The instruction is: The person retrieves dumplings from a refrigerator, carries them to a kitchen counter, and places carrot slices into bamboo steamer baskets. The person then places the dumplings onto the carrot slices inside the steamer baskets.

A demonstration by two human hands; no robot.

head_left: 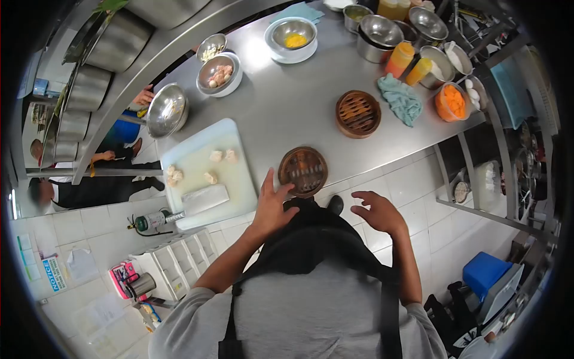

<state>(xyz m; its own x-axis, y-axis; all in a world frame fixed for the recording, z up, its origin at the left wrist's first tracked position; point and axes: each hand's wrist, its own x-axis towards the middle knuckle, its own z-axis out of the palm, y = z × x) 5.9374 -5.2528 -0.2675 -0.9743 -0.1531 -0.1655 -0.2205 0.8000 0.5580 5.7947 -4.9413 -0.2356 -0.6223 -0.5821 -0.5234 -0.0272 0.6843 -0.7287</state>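
Note:
A small round bamboo steamer basket (303, 172) sits at the table's front edge, right before my body. My left hand (274, 206) is beside its left rim with fingers spread; a fingertip meets the rim in view, though I cannot tell if it touches. Off to the right, past the table edge, my right hand (381, 212) hangs in the air, fingers apart and holding nothing. A second bamboo steamer (358, 113) stands farther back to the right. On the white cutting board (236, 179) at left lie a broad cleaver (205, 199) and several small pale dumplings (216, 155).
Metal bowls (167, 110) with food line the table's left and back. At right are a teal cloth (400, 100), sauce bottles (399, 58) and a tub of orange food (451, 102). A shelf with pots (118, 45) overhangs the left; another person (89, 185) is beyond it.

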